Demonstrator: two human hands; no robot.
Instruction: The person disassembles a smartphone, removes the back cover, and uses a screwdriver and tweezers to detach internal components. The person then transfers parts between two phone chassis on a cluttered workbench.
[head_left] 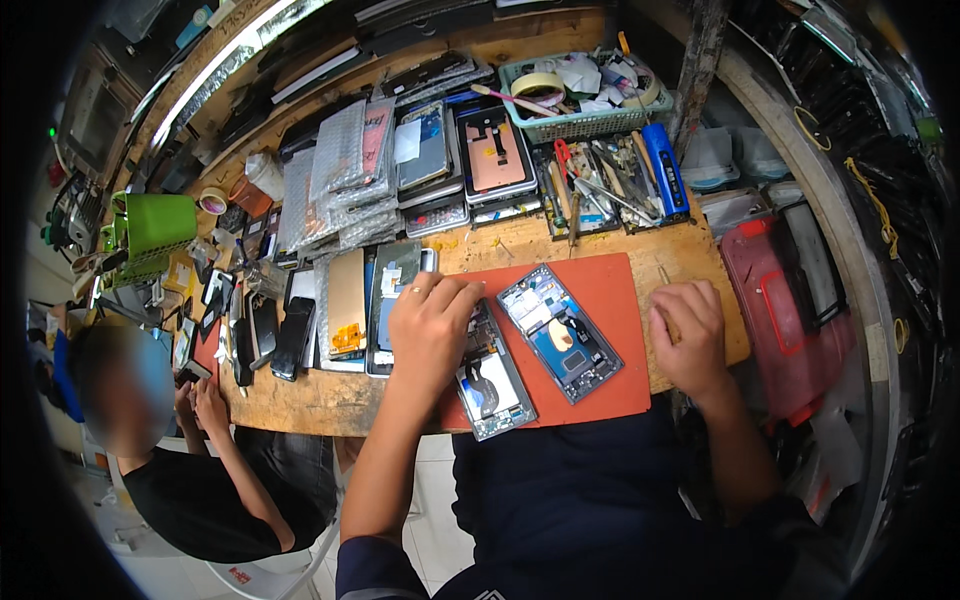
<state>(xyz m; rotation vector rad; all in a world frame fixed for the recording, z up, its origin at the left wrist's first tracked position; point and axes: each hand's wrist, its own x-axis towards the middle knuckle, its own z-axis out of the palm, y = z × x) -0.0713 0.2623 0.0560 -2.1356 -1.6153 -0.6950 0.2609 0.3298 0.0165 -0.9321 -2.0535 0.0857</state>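
Note:
Two opened phones with bare insides lie side by side on a red-brown mat [615, 290]. My left hand [432, 325] is closed at the upper left edge of the left opened phone [492, 385], covering part of it; its fingertips are hidden. White and black parts show inside that phone. The right opened phone [562, 335], tilted on the mat, has blue-grey inner parts and a copper-coloured patch; neither hand touches it. Just past the mat's right edge, my right hand [688, 335] is curled over the wood. A thin tip shows by its fingers, too small to name.
Behind the mat are hand tools [600, 185], a blue cylindrical tool [665, 170] and a green basket [590, 125]. Bubble-wrapped packages [350, 165] and phones [293, 338] crowd the left. A co-worker [215, 500] sits there. A red case [780, 310] stands right.

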